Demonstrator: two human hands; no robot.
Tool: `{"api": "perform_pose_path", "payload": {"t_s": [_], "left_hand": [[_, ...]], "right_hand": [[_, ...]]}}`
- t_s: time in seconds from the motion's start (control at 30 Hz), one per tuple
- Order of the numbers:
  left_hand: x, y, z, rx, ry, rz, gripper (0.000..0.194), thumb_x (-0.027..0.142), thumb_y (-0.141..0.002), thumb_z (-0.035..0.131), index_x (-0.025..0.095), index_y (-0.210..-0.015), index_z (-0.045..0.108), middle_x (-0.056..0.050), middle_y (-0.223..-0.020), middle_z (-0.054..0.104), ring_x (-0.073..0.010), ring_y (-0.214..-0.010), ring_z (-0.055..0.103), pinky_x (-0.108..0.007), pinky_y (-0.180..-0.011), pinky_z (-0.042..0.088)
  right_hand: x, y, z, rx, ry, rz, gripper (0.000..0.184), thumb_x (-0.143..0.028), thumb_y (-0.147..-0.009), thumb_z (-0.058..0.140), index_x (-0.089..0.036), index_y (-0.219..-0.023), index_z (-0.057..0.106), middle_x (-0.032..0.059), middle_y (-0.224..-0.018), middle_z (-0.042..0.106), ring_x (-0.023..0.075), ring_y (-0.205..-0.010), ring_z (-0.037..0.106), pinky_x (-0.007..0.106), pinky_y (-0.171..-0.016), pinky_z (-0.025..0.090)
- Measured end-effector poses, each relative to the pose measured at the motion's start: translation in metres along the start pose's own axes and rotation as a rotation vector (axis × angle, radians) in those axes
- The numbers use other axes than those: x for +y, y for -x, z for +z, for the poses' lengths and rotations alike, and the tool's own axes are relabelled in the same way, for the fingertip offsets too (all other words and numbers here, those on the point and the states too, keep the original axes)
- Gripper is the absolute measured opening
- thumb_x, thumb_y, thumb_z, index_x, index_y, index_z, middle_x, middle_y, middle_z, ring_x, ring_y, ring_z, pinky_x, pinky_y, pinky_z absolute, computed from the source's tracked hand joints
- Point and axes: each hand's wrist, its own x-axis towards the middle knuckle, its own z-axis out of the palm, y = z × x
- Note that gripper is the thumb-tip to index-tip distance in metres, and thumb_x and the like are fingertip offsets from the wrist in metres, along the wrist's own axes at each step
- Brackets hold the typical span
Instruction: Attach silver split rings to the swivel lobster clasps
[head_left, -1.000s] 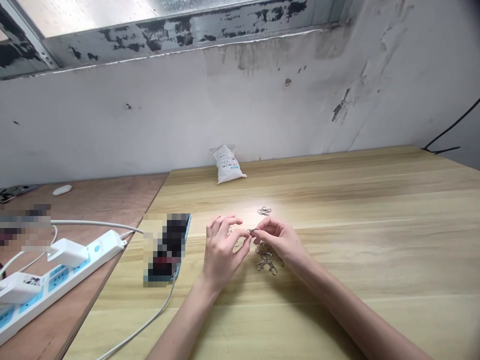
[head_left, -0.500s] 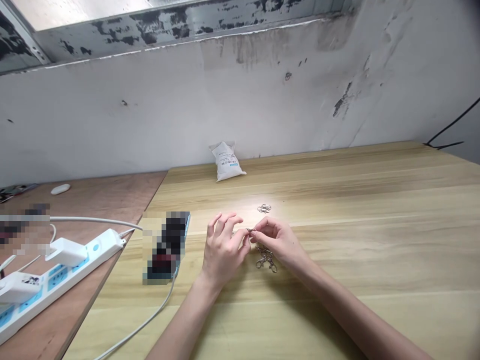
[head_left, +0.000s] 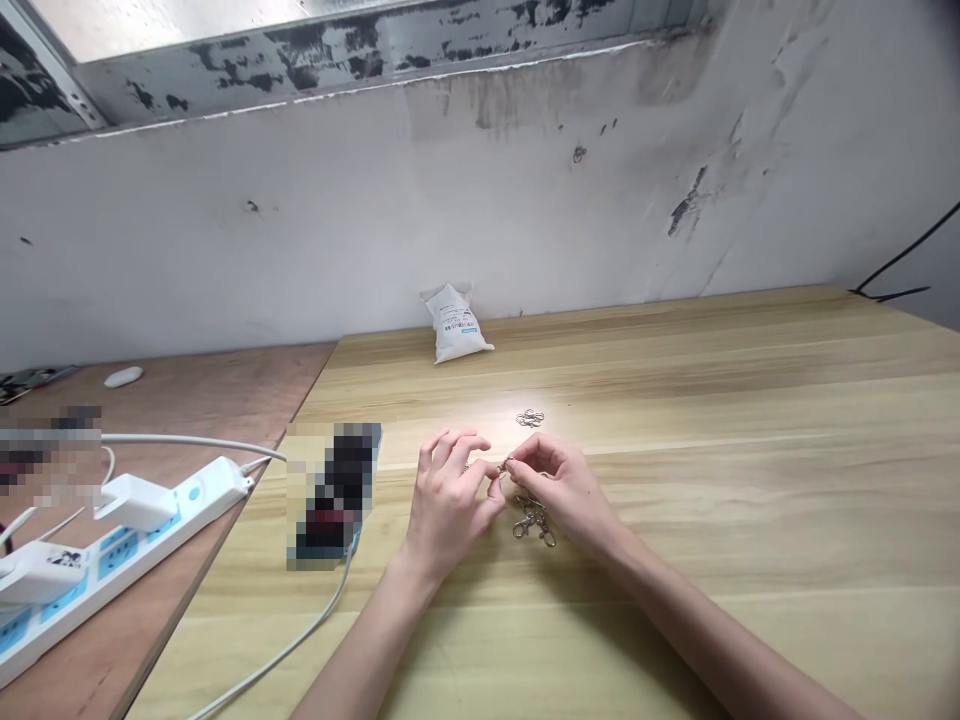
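Observation:
A small metal clasp (head_left: 503, 467) is held between my two hands, its details too small to make out. My left hand (head_left: 454, 490) pinches it from the left with thumb and index finger, while the other fingers arch above the table. From the right, my right hand (head_left: 559, 480) grips it with thumb and fingertips. Several silver lobster clasps (head_left: 534, 525) lie in a pile just below, partly covered by my right hand. Farther back sits a little heap of thin metal rings (head_left: 530, 418). Something small and shiny shows behind my left fingers.
A white labelled pouch (head_left: 457, 325) stands near the wall. To the left lies a blurred-out phone (head_left: 337, 495) with a white cable (head_left: 300, 640). A white power strip (head_left: 191, 500) with plugs rests on the brown table (head_left: 247, 390), beside a white oval case (head_left: 123, 377).
My fingertips have shifted slightly around the clasp, and the right ones have drawn a little away from the left, showing more metal between them. The view has moved very slightly.

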Motion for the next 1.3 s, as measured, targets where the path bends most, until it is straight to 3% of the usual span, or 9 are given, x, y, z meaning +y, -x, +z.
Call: {"api": "perform_pose_path", "payload": {"t_s": [0.1,0.37,0.5,0.6,0.73,0.87,1.07,1.3], "left_hand": [[0.001,0.001,0.000,-0.003,0.048,-0.046,0.009,0.014,-0.079,0.063,0.022,-0.075,0.063,-0.004,-0.101,0.068,-0.0242,-0.105,0.060,-0.043,-0.098,0.040],[0.000,0.000,-0.005,0.049,0.157,-0.068,0.010,0.013,-0.079,0.063,0.023,-0.077,0.065,-0.004,-0.103,0.067,-0.0241,-0.103,0.058,-0.041,-0.092,0.041],[0.002,-0.001,-0.010,0.023,0.289,-0.113,0.010,0.014,-0.080,0.063,0.023,-0.077,0.066,-0.003,-0.107,0.065,-0.0235,-0.104,0.057,-0.041,-0.093,0.042],[0.002,-0.001,-0.011,0.003,0.378,-0.191,0.011,0.014,-0.081,0.061,0.024,-0.077,0.065,-0.003,-0.109,0.063,-0.0229,-0.107,0.055,-0.041,-0.096,0.043],[0.001,-0.001,-0.012,-0.004,0.430,-0.236,0.011,0.015,-0.082,0.060,0.024,-0.078,0.066,-0.003,-0.109,0.063,-0.0232,-0.108,0.055,-0.042,-0.096,0.043],[0.002,-0.001,-0.012,0.000,0.420,-0.217,0.011,0.015,-0.081,0.061,0.024,-0.077,0.065,-0.003,-0.109,0.063,-0.0233,-0.107,0.055,-0.041,-0.095,0.043],[0.001,-0.003,-0.014,0.036,0.286,-0.133,0.009,0.016,-0.081,0.062,0.023,-0.078,0.066,-0.004,-0.108,0.064,-0.0241,-0.105,0.056,-0.041,-0.093,0.041],[0.001,-0.003,-0.015,0.038,0.283,-0.099,0.011,0.013,-0.080,0.062,0.023,-0.079,0.066,-0.004,-0.108,0.065,-0.0239,-0.104,0.057,-0.041,-0.092,0.042]], "right_hand": [[0.000,0.001,0.000,-0.016,0.041,-0.030,0.022,-0.040,-0.083,0.065,-0.019,-0.077,0.060,0.0029,-0.076,0.065,0.0161,-0.071,0.059,0.028,-0.063,0.048],[0.002,-0.003,-0.003,-0.068,-0.058,0.089,0.032,-0.050,-0.087,0.058,-0.019,-0.080,0.058,0.0015,-0.075,0.064,0.0114,-0.058,0.052,0.025,-0.056,0.045],[-0.007,-0.002,-0.009,-0.067,0.040,-0.028,0.018,-0.034,-0.088,0.052,-0.019,-0.091,0.062,0.0027,-0.086,0.063,0.0114,-0.062,0.050,0.025,-0.055,0.042],[-0.014,0.000,-0.014,-0.170,0.118,-0.104,0.021,-0.025,-0.085,0.052,-0.022,-0.100,0.067,0.0041,-0.099,0.065,0.0153,-0.077,0.056,0.027,-0.064,0.046],[-0.016,0.003,-0.014,-0.286,0.155,-0.118,0.019,-0.032,-0.088,0.057,-0.022,-0.097,0.070,0.0039,-0.092,0.068,0.0158,-0.075,0.057,0.027,-0.063,0.045],[-0.013,0.005,-0.009,-0.280,0.207,-0.133,0.027,-0.041,-0.091,0.055,-0.020,-0.081,0.069,0.0007,-0.073,0.062,0.0128,-0.061,0.049,0.025,-0.054,0.037],[-0.016,0.004,-0.012,-0.351,0.172,-0.099,0.039,-0.045,-0.096,0.046,-0.019,-0.077,0.068,0.0002,-0.069,0.058,0.0133,-0.063,0.048,0.025,-0.059,0.037],[-0.019,0.000,-0.017,-0.402,-0.068,0.028,0.029,-0.044,-0.090,0.059,-0.020,-0.100,0.073,0.0011,-0.077,0.061,0.0125,-0.066,0.048,0.025,-0.062,0.040]]}}
